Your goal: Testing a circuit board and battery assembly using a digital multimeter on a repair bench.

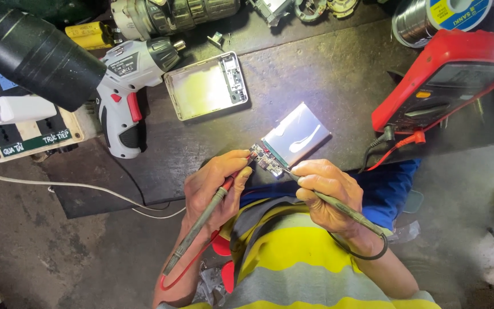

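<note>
A silver flat battery pack (297, 135) with a small circuit board (265, 159) at its near end lies at the front edge of the dark work mat (315, 74). My left hand (212, 186) holds a red-wired test probe (201, 220) with its tip on the board's left side. My right hand (328, 191) holds a black-wired test probe (338, 207), its tip touching the board's right side. A red multimeter (447, 77) sits at the right, its leads running down toward my hands.
An empty silver case shell (206, 86) lies behind the pack. A white cordless screwdriver (126, 86), a black tube (32, 54), a power strip with a white plug (21, 123), a solder spool (441, 17) and several tool parts crowd the back.
</note>
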